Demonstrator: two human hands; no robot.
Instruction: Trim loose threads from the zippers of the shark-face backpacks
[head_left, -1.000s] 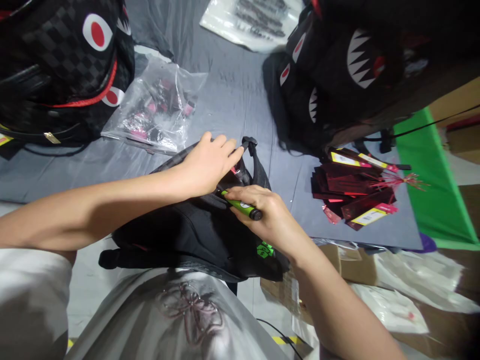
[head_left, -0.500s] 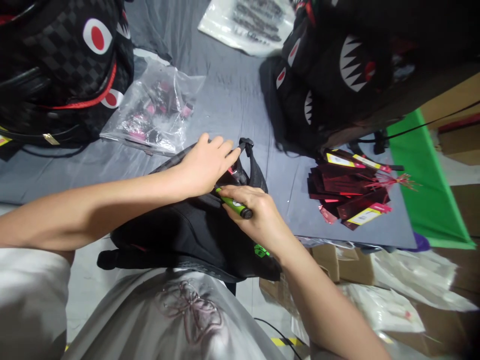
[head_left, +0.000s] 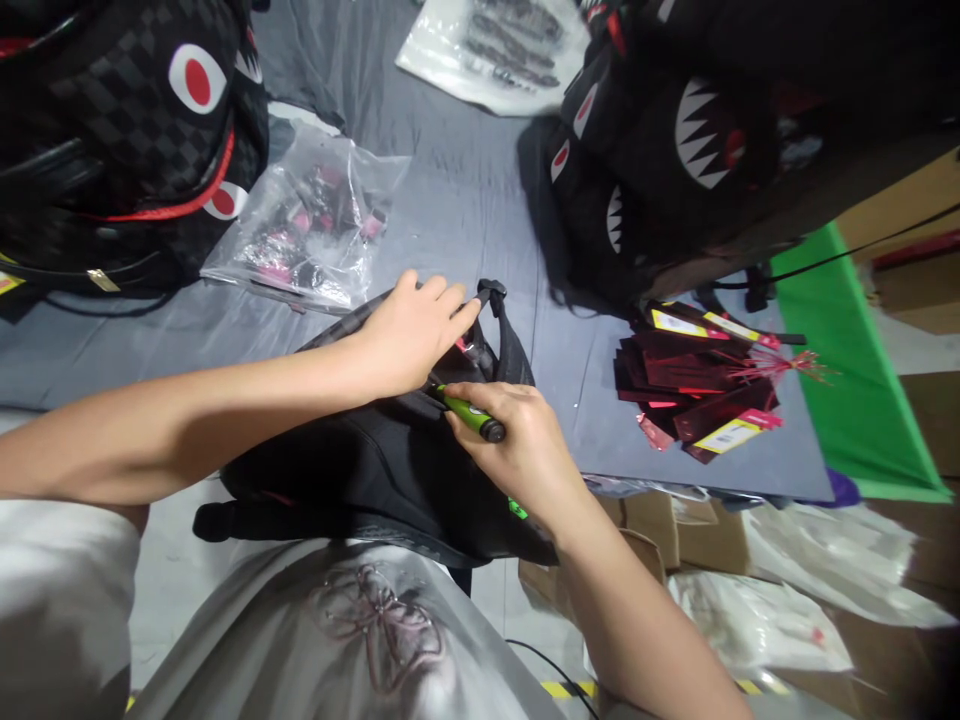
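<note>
A black backpack [head_left: 352, 455] lies against my body at the table's front edge. My left hand [head_left: 416, 330] grips its upper part, with fingers bent over the edge beside a black strap buckle [head_left: 492, 290]. In my right hand [head_left: 517, 430] is a green marker-like pen [head_left: 472, 417] with a black end. Its front end points at the bag just below my left palm. What the tip touches is hidden.
Two black shark-face backpacks stand on the grey table, one left [head_left: 120, 150] and one right [head_left: 712, 150]. A clear bag of small pink-and-black pieces [head_left: 307, 215] lies between them. Dark red hang tags [head_left: 697, 380] sit at right; cartons [head_left: 705, 535] are below.
My right hand has shifted down slightly with the green pen, covering more of the bag's green patch. My left hand stays nearly in place on the backpack.
</note>
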